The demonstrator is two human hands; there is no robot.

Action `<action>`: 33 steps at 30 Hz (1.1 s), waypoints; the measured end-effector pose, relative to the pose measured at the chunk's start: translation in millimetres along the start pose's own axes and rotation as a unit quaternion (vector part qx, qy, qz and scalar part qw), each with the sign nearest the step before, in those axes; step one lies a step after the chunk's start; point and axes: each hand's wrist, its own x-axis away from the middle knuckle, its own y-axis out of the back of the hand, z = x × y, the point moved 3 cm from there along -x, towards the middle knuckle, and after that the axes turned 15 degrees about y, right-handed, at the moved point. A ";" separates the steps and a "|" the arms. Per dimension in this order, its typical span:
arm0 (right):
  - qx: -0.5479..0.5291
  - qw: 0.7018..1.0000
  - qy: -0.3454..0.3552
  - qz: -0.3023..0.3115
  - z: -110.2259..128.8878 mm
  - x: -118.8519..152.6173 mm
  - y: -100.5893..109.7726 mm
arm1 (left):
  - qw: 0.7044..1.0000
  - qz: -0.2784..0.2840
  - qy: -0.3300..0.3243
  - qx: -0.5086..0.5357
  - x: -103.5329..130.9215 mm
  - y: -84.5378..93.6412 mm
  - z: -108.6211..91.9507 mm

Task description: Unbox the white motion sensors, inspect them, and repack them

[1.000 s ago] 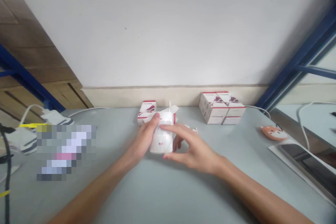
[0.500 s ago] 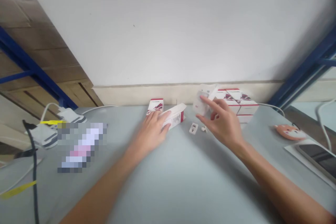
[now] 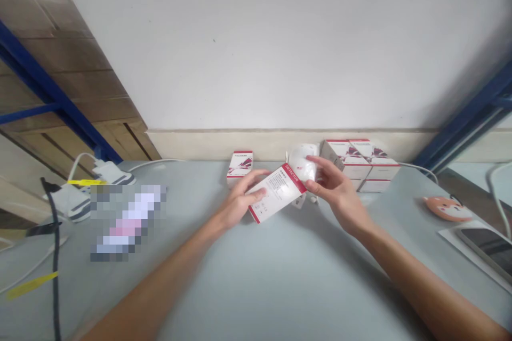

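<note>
My left hand [image 3: 242,200] grips a white and red box [image 3: 277,193] marked DETECTOR, raised at a slant over the table. At the box's upper right end, my right hand [image 3: 334,186] holds a white rounded device [image 3: 303,162] between thumb and fingers, in what looks like clear wrapping. Box and device overlap in view; whether they touch is unclear. Small white parts [image 3: 314,200] lie below and behind the box, partly hidden by it. Another red and white box [image 3: 240,164] stands behind my left hand.
Several boxes [image 3: 362,162] are stacked behind my right hand, near the wall. An orange animal-faced item [image 3: 448,208] and a phone [image 3: 486,245] lie at the right. Power strips [image 3: 114,173], cables and a pixelated object [image 3: 130,224] are at the left.
My left hand has lifted the box and turned its printed face into view. My right hand has brought the white device down to the box's end. The small parts are now partly covered.
</note>
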 end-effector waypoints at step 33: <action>0.047 0.998 0.008 -0.030 17.1 3.6 -9.0 | 0.978 0.006 0.053 0.202 2.5 -16.1 5.2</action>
